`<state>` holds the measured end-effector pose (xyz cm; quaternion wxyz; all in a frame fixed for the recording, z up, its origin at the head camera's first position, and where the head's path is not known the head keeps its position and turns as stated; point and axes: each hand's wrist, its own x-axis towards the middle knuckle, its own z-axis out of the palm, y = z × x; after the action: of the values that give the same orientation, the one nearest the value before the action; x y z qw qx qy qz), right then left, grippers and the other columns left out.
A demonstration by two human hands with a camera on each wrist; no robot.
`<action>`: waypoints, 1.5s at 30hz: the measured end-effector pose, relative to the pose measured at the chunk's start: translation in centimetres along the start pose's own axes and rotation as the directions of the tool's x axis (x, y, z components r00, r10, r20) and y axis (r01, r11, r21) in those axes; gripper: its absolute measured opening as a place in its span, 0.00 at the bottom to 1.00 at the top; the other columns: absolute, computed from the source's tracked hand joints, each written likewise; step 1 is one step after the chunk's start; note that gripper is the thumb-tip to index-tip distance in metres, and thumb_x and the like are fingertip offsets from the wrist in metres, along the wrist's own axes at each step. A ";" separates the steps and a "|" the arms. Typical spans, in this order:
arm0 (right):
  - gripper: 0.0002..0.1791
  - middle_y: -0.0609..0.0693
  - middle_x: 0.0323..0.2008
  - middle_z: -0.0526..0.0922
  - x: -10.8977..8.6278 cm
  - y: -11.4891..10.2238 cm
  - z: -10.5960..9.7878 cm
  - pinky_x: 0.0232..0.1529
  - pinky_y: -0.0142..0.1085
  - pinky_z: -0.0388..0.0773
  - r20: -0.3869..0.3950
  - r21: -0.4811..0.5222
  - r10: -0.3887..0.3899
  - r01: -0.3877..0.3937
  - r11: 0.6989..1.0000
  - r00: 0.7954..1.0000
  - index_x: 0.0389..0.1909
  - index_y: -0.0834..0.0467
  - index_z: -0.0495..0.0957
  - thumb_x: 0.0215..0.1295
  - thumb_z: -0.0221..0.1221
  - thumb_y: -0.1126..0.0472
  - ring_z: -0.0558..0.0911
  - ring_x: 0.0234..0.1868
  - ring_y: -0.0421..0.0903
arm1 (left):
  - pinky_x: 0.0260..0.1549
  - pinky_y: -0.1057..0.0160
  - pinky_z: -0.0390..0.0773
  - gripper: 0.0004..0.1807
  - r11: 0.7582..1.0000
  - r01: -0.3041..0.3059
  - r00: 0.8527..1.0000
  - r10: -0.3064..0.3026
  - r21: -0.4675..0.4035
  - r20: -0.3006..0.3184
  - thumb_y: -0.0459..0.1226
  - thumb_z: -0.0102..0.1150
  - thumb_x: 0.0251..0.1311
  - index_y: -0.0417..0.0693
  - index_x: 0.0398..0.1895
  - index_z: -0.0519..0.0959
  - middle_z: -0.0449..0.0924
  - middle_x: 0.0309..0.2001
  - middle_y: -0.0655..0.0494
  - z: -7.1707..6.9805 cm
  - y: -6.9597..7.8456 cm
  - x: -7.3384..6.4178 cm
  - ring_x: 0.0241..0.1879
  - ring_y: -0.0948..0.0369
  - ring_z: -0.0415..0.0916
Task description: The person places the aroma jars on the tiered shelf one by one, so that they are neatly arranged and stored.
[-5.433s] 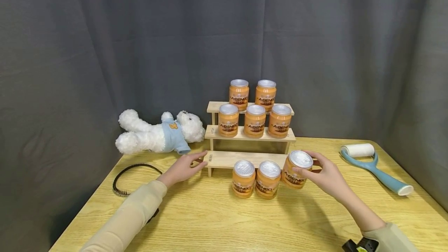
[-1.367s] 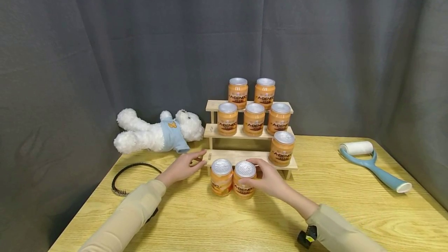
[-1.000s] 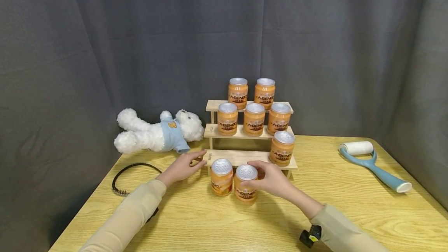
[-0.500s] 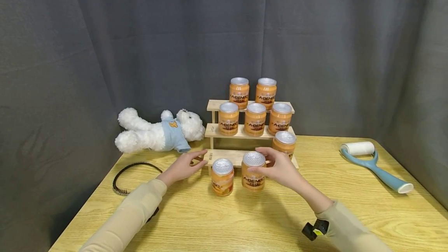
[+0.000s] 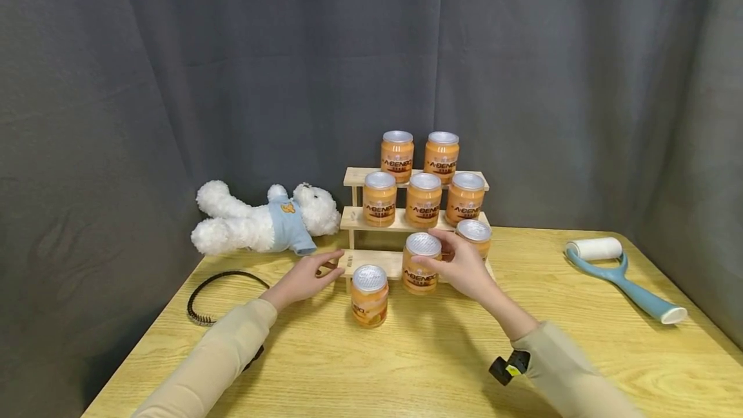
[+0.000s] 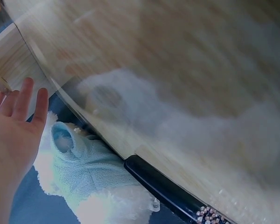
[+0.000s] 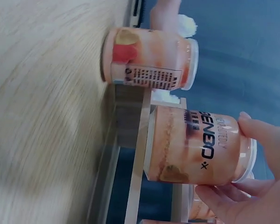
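Observation:
In the head view, my right hand (image 5: 464, 268) pinches an orange jar (image 5: 422, 269) with a silver lid near its top, between thumb and fingers. This jar is at the front of the bottom step of a wooden three-step display rack (image 5: 371, 263); in the right wrist view its base is right at the step's edge. My left hand (image 5: 304, 282) reaches to the left end of that step, and the left wrist view shows its fingers (image 6: 23, 100) straight. Another orange jar (image 5: 369, 302) stands on the table before the rack. One jar (image 5: 477, 237) stands at the bottom step's right end, partly hidden by my right hand.
Three jars (image 5: 423, 205) stand on the middle step and two jars (image 5: 397, 157) on the top. A white teddy bear (image 5: 261, 221) in a blue shirt lies left of the rack, behind a black headband (image 5: 194, 295). A blue-handled lint roller (image 5: 627, 282) lies at right.
A jar has gone onto the bottom step's right end. My right hand has since taken another from the table and lifted it up toward the step. My left hand has stayed in place.

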<state>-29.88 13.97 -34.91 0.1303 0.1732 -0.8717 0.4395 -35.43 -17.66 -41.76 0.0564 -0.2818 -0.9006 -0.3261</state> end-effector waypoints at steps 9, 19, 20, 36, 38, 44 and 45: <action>0.37 0.56 0.45 0.74 0.4 -0.2 0.2 0.36 0.36 0.75 -0.097 -0.187 -0.107 0.088 0.978 0.990 0.58 0.64 0.72 0.49 0.71 0.51 0.73 0.37 0.48 | 0.52 0.54 0.77 0.28 1.000 0.009 1.000 -0.009 -0.005 0.007 0.48 0.52 0.66 0.47 0.66 0.67 0.70 0.63 0.50 0.2 0.0 -0.1 0.52 0.54 0.77; 0.39 0.56 0.48 0.78 0.9 0.3 0.2 0.21 0.28 0.68 -0.144 -0.253 -0.151 0.111 0.961 0.978 0.60 0.64 0.70 0.50 0.69 0.49 0.70 0.24 0.40 | 0.51 0.54 0.78 0.28 1.000 0.013 1.000 -0.013 0.007 0.007 0.49 0.51 0.66 0.48 0.66 0.67 0.71 0.63 0.50 0.2 -0.3 0.2 0.52 0.55 0.77; 0.39 0.57 0.48 0.78 1.0 0.4 0.2 0.22 0.28 0.68 -0.146 -0.259 -0.152 0.110 0.960 0.978 0.60 0.64 0.70 0.50 0.69 0.49 0.70 0.24 0.41 | 0.51 0.54 0.78 0.28 1.000 0.013 1.000 -0.013 0.005 0.008 0.49 0.51 0.66 0.48 0.66 0.67 0.71 0.63 0.50 0.2 -0.3 0.2 0.52 0.55 0.77; 0.22 0.54 0.52 0.75 0.5 1.1 0.6 0.23 0.27 0.72 -0.194 -0.164 -0.239 0.209 0.964 0.951 0.52 0.60 0.77 0.56 0.67 0.59 0.72 0.25 0.40 | 0.53 0.53 0.76 0.28 0.999 0.034 0.999 -0.035 0.010 0.029 0.49 0.50 0.66 0.50 0.67 0.65 0.72 0.62 0.51 0.2 -0.1 0.0 0.53 0.55 0.76; 0.20 0.53 0.44 0.77 0.2 0.7 0.6 0.23 0.28 0.71 -0.206 -0.151 -0.255 0.227 0.962 0.945 0.49 0.60 0.79 0.55 0.67 0.60 0.72 0.25 0.39 | 0.53 0.53 0.76 0.29 0.999 0.030 0.999 -0.030 0.017 0.030 0.50 0.50 0.67 0.50 0.67 0.65 0.72 0.62 0.51 0.2 -0.2 0.0 0.53 0.55 0.76; 0.16 0.53 0.38 0.78 -0.7 -0.5 0.9 0.26 0.32 0.75 -0.227 -0.105 -0.319 0.302 0.948 0.920 0.44 0.60 0.81 0.53 0.68 0.63 0.78 0.28 0.43 | 0.53 0.54 0.77 0.28 0.999 0.034 0.999 -0.035 0.018 0.027 0.49 0.51 0.66 0.49 0.67 0.66 0.72 0.62 0.51 0.1 -0.2 0.1 0.53 0.55 0.77; 0.16 0.53 0.39 0.79 -0.9 -0.7 1.0 0.27 0.33 0.77 -0.226 -0.092 -0.322 0.309 0.947 0.919 0.43 0.60 0.81 0.53 0.68 0.63 0.79 0.29 0.44 | 0.53 0.53 0.77 0.28 0.999 0.034 0.999 -0.035 0.017 0.027 0.49 0.51 0.66 0.49 0.67 0.66 0.72 0.62 0.51 0.1 -0.2 0.1 0.53 0.55 0.77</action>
<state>-28.86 12.91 -35.32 0.3078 0.2536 -0.8221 0.4063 -35.58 -17.70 -41.91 0.0410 -0.2701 -0.9086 -0.3159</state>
